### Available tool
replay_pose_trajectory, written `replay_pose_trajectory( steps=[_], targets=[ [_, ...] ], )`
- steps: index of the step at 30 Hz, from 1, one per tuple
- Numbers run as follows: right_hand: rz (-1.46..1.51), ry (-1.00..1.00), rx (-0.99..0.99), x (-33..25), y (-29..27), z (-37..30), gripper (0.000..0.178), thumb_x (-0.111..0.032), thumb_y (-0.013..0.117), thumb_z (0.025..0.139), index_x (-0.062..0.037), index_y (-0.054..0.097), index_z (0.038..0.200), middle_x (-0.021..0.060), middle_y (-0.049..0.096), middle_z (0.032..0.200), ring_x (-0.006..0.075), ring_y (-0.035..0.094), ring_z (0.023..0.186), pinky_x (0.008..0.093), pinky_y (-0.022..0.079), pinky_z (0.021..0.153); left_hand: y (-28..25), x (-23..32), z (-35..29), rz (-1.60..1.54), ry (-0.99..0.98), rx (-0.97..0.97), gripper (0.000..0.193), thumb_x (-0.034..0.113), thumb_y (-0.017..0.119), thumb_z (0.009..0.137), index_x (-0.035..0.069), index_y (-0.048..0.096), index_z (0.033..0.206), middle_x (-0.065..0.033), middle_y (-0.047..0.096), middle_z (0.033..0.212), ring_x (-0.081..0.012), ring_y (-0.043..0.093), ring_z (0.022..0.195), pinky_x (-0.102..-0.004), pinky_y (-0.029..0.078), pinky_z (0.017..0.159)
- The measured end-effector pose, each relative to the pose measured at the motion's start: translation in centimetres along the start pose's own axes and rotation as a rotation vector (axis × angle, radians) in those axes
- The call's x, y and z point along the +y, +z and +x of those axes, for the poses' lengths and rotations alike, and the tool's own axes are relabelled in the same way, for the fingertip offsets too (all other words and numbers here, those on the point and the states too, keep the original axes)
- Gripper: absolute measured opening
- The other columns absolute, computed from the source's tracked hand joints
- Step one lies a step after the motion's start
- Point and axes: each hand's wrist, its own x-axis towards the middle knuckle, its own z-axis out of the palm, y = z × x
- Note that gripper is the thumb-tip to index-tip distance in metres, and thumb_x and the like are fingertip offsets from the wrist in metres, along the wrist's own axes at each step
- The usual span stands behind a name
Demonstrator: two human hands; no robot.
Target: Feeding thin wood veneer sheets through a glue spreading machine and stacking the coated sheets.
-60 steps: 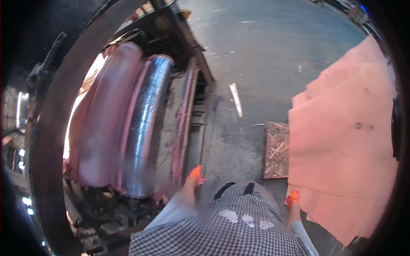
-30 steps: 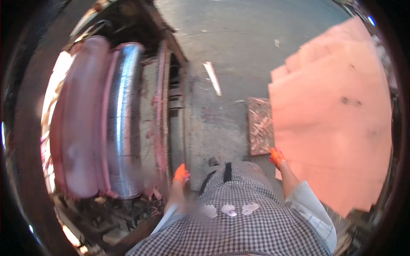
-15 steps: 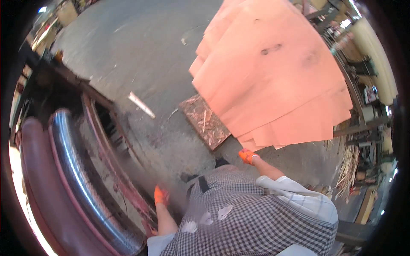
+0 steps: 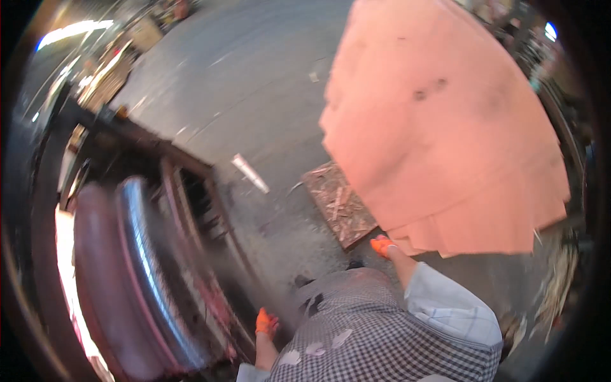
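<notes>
Stack of thin pinkish veneer sheets (image 4: 445,127), fanned, overhanging a low pallet (image 4: 337,204) on the concrete floor (image 4: 254,83). Right hand (image 4: 382,246), orange-gloved, at the stack's lower corner, grip not discernible. Left hand (image 4: 266,322), orange-gloved, hanging beside a machine's shiny metal roller (image 4: 146,274), grip not discernible.

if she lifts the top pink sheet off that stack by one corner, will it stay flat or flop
The top sheet looks very thin and wide, so it would probably sag and bend when lifted by the corner near the right hand. It likely weighs little for its area. Dark knot marks and uneven stacked edges suggest wood veneer, which may crack or split if bent sharply.
</notes>
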Motion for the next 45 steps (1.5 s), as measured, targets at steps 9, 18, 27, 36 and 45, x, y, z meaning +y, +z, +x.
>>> replay_pose_trajectory(
  steps=[9, 18, 27, 36, 45],
  targets=[
    [0.691, 0.249, -0.104, 0.8, -3.7, -0.5, 0.040, -0.049, 0.050, 0.093, -0.0152, 0.054, 0.114, 0.0071, 0.058, 0.079, 0.0206, 0.055, 0.059, 0.0353, 0.047, 0.051, 2.7, -2.8, -3.3, 0.061, 0.064, 0.071, 0.054, 0.064, 0.052, 0.090, 0.014, 0.062, 0.107, 0.0016, 0.064, 0.090, -0.0135, 0.063, 0.076, -0.0334, 0.049, 0.066],
    [0.801, 0.316, -0.136, 5.5, -1.1, 2.1, 0.045, -0.053, 0.059, 0.089, -0.0229, 0.049, 0.121, 0.0104, 0.056, 0.070, 0.0251, 0.055, 0.050, 0.0364, 0.041, 0.040, 4.1, 4.1, -3.4, 0.002, 0.070, 0.034, 0.054, 0.062, 0.052, 0.090, 0.017, 0.056, 0.120, -0.0001, 0.063, 0.098, -0.0170, 0.062, 0.082, -0.0357, 0.048, 0.073],
    [0.837, 0.314, -0.163, 3.6, 0.4, 2.4, 0.044, -0.057, 0.056, 0.090, -0.0256, 0.045, 0.117, 0.0110, 0.057, 0.069, 0.0269, 0.057, 0.047, 0.0377, 0.040, 0.037, 2.4, 3.0, -2.9, -0.048, 0.107, 0.054, 0.049, 0.060, 0.052, 0.090, 0.016, 0.058, 0.110, 0.0007, 0.060, 0.087, -0.0146, 0.059, 0.073, -0.0357, 0.045, 0.067],
    [0.698, 0.306, -0.163, 2.4, -0.2, 0.4, 0.035, -0.053, 0.054, 0.091, -0.0201, 0.047, 0.103, 0.0084, 0.052, 0.062, 0.0214, 0.050, 0.043, 0.0339, 0.038, 0.037, -1.0, -1.5, -4.5, -0.439, 0.070, 0.088, 0.062, 0.061, 0.054, 0.088, 0.017, 0.046, 0.131, -0.0055, 0.062, 0.105, -0.0234, 0.063, 0.087, -0.0430, 0.049, 0.078],
    [0.370, 0.218, -0.296, -3.0, -1.1, 0.6, 0.044, -0.048, 0.055, 0.092, -0.0139, 0.049, 0.120, 0.0084, 0.055, 0.071, 0.0202, 0.053, 0.053, 0.0344, 0.045, 0.047, -5.2, -0.6, -7.6, -1.055, 0.339, 0.184, 0.085, 0.069, 0.053, 0.087, 0.017, 0.028, 0.148, -0.0096, 0.052, 0.134, -0.0291, 0.052, 0.122, -0.0478, 0.028, 0.111]
  ],
)
